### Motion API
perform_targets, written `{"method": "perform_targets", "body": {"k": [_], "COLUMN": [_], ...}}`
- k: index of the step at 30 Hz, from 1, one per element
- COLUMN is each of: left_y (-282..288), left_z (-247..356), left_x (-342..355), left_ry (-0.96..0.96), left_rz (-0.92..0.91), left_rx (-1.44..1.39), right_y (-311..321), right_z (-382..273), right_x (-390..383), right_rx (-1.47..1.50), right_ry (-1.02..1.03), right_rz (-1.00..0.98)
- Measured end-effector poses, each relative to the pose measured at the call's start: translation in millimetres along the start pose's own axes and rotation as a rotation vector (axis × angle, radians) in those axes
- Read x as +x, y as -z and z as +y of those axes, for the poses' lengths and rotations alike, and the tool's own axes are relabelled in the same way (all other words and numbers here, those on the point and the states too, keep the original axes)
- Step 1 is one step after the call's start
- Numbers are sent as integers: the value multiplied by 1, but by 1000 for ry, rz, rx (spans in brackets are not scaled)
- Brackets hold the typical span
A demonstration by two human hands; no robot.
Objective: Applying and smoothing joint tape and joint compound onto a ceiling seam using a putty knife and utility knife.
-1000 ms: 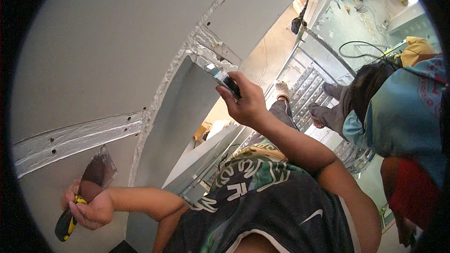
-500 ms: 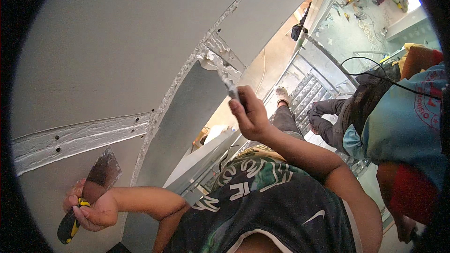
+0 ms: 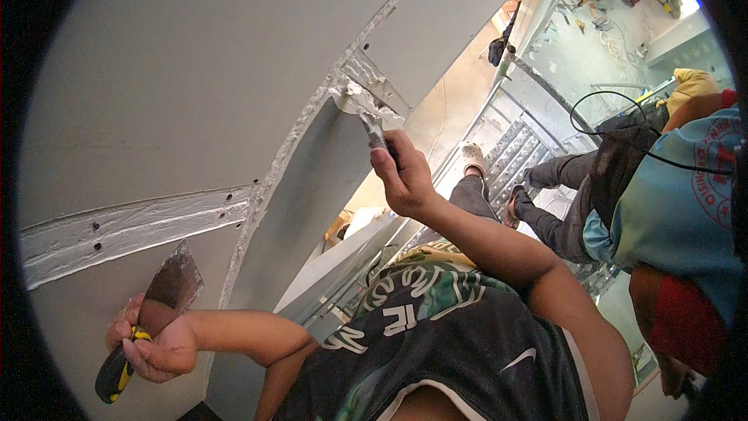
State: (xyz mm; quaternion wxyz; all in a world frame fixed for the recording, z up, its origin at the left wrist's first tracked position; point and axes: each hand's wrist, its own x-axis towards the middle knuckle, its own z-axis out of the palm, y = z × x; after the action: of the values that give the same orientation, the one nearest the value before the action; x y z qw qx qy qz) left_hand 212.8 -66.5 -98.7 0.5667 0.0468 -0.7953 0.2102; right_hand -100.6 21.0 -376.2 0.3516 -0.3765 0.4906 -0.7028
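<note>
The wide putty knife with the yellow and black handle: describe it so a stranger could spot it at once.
Start at the grey drywall panels filling the upper left, and follow the white compound-filled joint down to the lower left corner. There the left hand holds the wide putty knife against the board. Its broad dark blade and yellow and black handle set it apart from the narrow knife in the right hand, higher up.
</note>
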Motion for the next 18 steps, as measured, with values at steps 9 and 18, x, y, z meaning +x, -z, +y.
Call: {"method": "perform_targets", "body": {"k": [9, 18], "left_y": [7, 1], "left_z": [-3, 4], "left_x": [-3, -2], "left_ry": [14, 45], "left_rz": [-14, 6], "left_rx": [-39, -71], "right_y": [-17, -13], "right_z": [-47, -31], "right_x": [-15, -3], "right_rx": [1090, -128], "right_ry": [-519, -55], "right_rz": [-136, 37]}}
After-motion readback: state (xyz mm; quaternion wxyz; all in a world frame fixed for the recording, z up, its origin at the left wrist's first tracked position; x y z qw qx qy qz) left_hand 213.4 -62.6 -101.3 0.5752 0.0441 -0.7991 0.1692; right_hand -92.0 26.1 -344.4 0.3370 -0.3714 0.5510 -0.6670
